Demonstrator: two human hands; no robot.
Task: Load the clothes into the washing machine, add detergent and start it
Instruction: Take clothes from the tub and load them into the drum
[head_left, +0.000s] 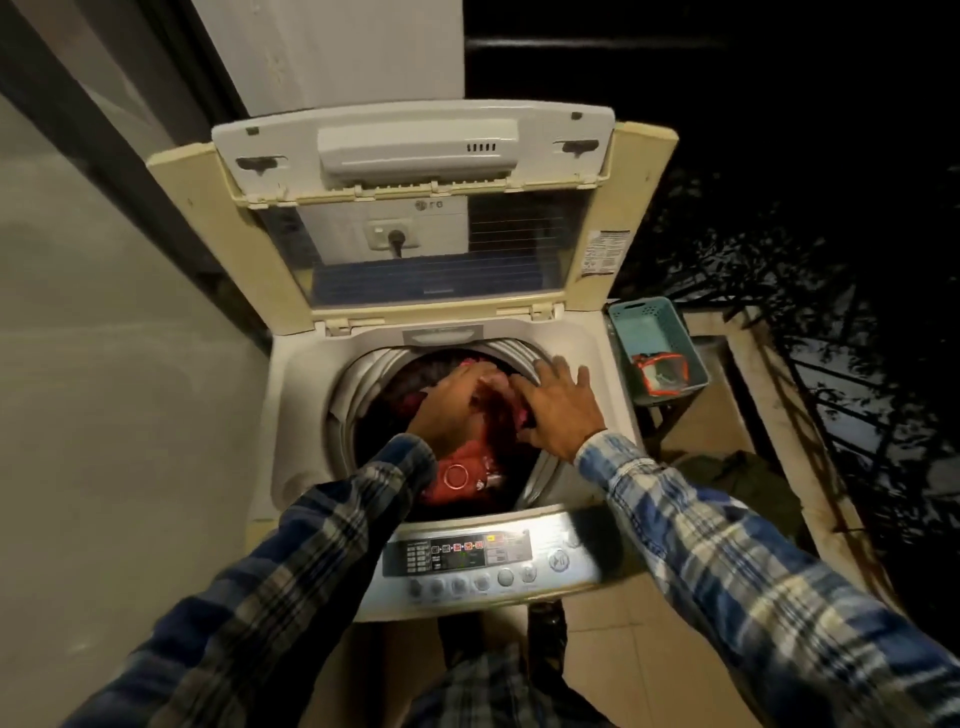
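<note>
Step in hand: loading. Both hands are down in the drum (358, 387) of the top-loading washing machine (291, 374), working on the clothes (465, 470).
Where the clothes are: inside the drum, a dark and red heap reaching close to the rim. A red piece with a white ring print lies at the near side.
Left hand (449, 397): palm down on the heap near the drum's middle. Its fingers are blurred, so pressing or gripping cannot be told.
Right hand (558, 413): palm down, fingers spread wide, over the right side of the heap beside the rim.
Which way things point: the drum opens straight up, its axis vertical. The lid (415, 156) stands raised at the far side. The control panel (467, 558) faces the person at the near edge. The heap itself shows no clear long axis.
Progress: by the look of it, loading is nearly done. No detergent is seen in the drum, and the lid is up.
Next move calls for: likely lifting the hands clear and fetching detergent. A teal basket (641, 317) just right of the machine holds a red-edged pouch (660, 371), contents unreadable.
</note>
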